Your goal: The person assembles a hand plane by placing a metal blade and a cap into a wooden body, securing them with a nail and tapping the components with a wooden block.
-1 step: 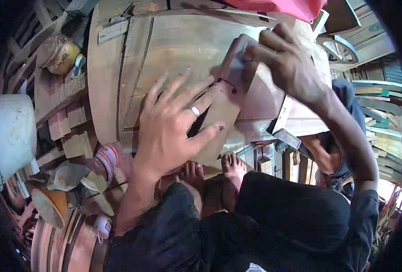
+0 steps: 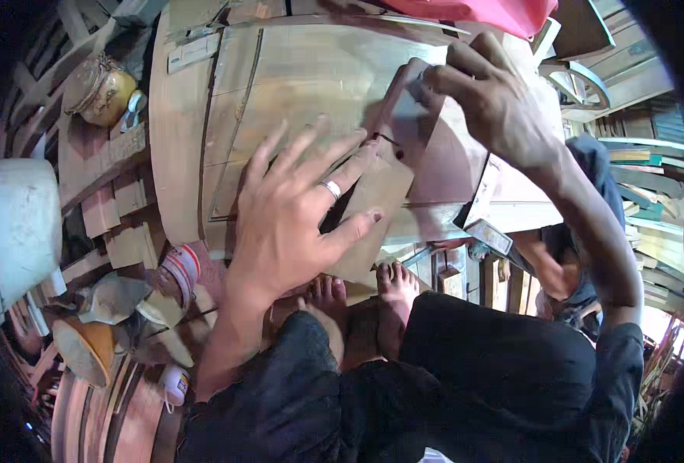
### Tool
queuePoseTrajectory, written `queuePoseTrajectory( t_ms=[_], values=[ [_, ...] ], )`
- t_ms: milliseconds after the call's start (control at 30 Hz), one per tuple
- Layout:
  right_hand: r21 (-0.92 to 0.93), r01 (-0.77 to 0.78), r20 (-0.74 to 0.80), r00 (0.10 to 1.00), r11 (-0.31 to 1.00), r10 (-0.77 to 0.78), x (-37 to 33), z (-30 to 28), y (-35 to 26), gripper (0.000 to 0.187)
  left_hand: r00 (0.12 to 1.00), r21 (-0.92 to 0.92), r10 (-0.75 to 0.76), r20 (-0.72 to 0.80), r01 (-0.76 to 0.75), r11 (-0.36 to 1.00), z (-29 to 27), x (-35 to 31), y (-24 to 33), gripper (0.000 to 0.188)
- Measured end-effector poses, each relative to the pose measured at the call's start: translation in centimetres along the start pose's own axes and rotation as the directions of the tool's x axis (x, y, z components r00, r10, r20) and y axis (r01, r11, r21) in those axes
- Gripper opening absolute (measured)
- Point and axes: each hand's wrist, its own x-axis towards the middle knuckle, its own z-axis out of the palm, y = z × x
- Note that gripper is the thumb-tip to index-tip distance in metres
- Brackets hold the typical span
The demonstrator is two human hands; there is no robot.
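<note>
Sanding block (image 2: 404, 116) ×1, right hand (image 2: 496, 108) grip holding | left hand (image 2: 288, 224) ×1, wide, on wooden panel (image 2: 303, 85)

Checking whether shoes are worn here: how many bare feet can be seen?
2. The left foot and the right foot sit side by side below the wooden panel, just under the left hand. Their heels are hidden.

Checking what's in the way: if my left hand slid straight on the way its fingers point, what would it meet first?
Probably the grey flat block gripped by the right hand; the left hand lies spread on the pale wooden panel, fingers aimed there, though depth is unclear.
</note>
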Motion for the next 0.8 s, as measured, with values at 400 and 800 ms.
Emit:
queuePoseTrajectory(
  t_ms=[400, 800],
  values=[
    [0.265, 0.083, -0.043, 0.996, 0.961, -0.074, 0.8, 0.7, -3.5, 0.032, 1.000, 0.013, -0.012, 0.017, 0.012, 1.000, 0.0, -0.3, -0.2, 0.063],
    [0.163, 0.014, 0.013, 1.000, 0.987, -0.016, 0.7, -0.2, -0.8, 0.021, 1.000, -0.006, -0.009, -0.003, 0.009, 1.000, -0.1, 0.0, 0.0, 0.064]
  ],
)
